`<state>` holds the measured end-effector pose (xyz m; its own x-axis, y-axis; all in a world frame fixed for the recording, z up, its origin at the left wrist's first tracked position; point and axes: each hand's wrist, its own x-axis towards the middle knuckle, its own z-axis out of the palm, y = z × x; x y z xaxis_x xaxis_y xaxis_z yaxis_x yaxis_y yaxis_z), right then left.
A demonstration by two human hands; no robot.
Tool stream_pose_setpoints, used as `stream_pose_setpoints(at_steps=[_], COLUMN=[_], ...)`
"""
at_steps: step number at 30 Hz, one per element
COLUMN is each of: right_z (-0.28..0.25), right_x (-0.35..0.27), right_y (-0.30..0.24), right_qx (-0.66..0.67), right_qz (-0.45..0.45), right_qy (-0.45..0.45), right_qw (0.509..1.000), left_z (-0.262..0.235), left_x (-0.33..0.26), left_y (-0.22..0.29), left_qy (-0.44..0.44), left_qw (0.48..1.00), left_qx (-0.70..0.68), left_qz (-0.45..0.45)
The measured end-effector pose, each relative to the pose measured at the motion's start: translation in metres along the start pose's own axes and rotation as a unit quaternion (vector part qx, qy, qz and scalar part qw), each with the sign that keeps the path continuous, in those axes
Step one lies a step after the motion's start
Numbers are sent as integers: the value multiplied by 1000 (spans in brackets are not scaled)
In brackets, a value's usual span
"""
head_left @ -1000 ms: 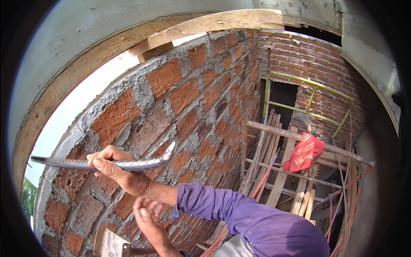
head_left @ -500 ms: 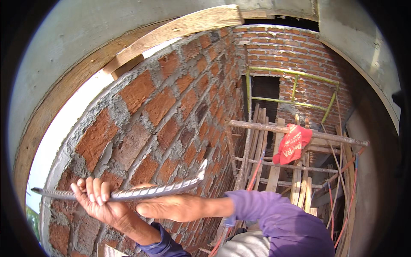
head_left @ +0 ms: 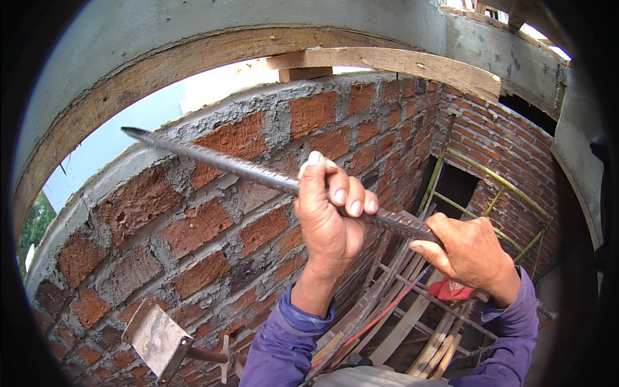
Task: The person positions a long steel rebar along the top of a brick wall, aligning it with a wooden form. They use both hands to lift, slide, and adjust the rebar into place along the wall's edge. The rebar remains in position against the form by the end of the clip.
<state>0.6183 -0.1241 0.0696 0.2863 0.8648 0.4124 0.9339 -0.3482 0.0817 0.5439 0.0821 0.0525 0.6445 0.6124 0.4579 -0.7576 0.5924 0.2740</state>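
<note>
A ribbed steel bar (head_left: 258,173) runs slantwise across the face of the brick wall (head_left: 213,226), its far tip high toward the left near the wall's mortared top course, its near end low toward the right. The left hand (head_left: 332,216) wraps the bar about the middle, fingers (head_left: 351,193) curled over the top and closed tight around it, thumb raised along the near side. The right hand (head_left: 471,255) grips the lower end, closed over it so that the end of the bar is hidden inside the fist; whether the bar stops there or runs on behind the palm cannot be told. Both wrists come out of purple sleeves (head_left: 284,342) rising from the lower edge. The bar seems to lie just off the bricks rather than pressed against them, though the bent view makes this hard to judge. Low on the left a flat metal plate on a handle (head_left: 158,338) juts from the wall's foot, its shaft partly cut off. Behind the right hand stand bamboo poles (head_left: 471,206) and stacked timber (head_left: 412,322), and a red cloth (head_left: 448,290) shows in part below the fist.
</note>
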Motion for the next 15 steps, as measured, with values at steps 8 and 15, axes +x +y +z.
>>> stream_pose_setpoints(at_steps=[8, 15], right_z=[-35, -50], right_x=[-11, -9], right_y=[-15, -28], right_qx=[-77, -110], right_qz=[-22, -75], right_qy=[143, 204], right_qw=[986, 970], left_z=[-17, 8], left_x=[-14, 41], left_y=[48, 74], left_qy=[-39, -222], left_qw=[641, 322], left_qx=[732, 771], left_qz=[227, 502])
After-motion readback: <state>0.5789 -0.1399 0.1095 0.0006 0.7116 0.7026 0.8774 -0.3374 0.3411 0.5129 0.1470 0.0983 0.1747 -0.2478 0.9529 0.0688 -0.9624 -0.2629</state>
